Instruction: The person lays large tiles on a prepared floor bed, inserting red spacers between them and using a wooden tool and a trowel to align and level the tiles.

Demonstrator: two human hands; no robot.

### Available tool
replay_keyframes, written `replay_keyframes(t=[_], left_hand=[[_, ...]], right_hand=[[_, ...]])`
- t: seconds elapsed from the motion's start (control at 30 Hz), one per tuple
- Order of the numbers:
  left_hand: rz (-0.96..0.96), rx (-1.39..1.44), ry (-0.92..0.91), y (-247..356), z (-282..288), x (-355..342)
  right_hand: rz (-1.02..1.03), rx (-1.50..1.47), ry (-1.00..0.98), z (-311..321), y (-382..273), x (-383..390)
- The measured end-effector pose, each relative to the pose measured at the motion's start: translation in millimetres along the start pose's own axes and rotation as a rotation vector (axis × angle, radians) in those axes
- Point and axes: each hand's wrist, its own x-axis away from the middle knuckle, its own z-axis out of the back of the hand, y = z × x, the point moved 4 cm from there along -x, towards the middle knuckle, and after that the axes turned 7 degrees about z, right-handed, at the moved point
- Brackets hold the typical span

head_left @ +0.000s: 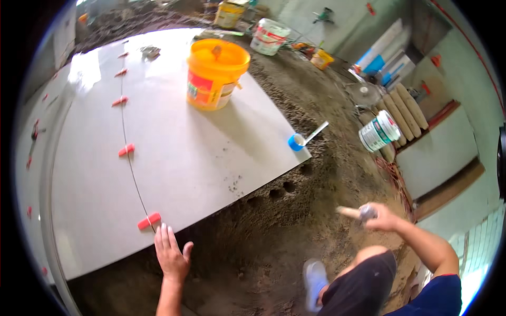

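My left hand (pixel 173 257) lies flat with fingers stretched and thumb apart. Its fingertips are at the front edge of a large pale floor tile (pixel 158 179), beside a red levelling wedge (pixel 149 221) set over the joint between two tiles. Off to the right, over the bare floor, my right hand (pixel 385 217) is closed round a tool (pixel 350 212) with a pale stick-like end and a grey rounded part. Motion blurs it, so I cannot tell its exact kind.
An orange bucket (pixel 215 73) stands on the tile. At the tile's right corner lies a blue roll of tape (pixel 296 142) next to a pale strip (pixel 316 132). Rough, dimpled mortar (pixel 253 231) borders the tile. A white-and-green bucket (pixel 378 131) stands near stacked bags (pixel 406 110).
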Motion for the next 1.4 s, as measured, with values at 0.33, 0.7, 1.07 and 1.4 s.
replay_keyframes(t=[0.33, 0.7, 1.07, 1.4], left_hand=[[0.111, -0.104, -0.311, 0.2, 36.4, 23.6], [0.593, -0.139, -0.319, 92.0, -24.1, -61.7], [1.465, -0.042, 0.201, 115.6, -137.6, -56.4], [1.465, -0.144, 0.373, 108.6, -149.5, -64.0]], right_hand=[[0.030, -0.720, 0.904, 183.4, 102.5, -125.0], [0.026, -0.985, 0.384, 190.7, 173.6, -455.3], [-0.045, -0.939, -0.082, 191.5, 175.3, -577.5], [-0.055, -0.914, -0.197, 167.2, 188.1, -604.2]])
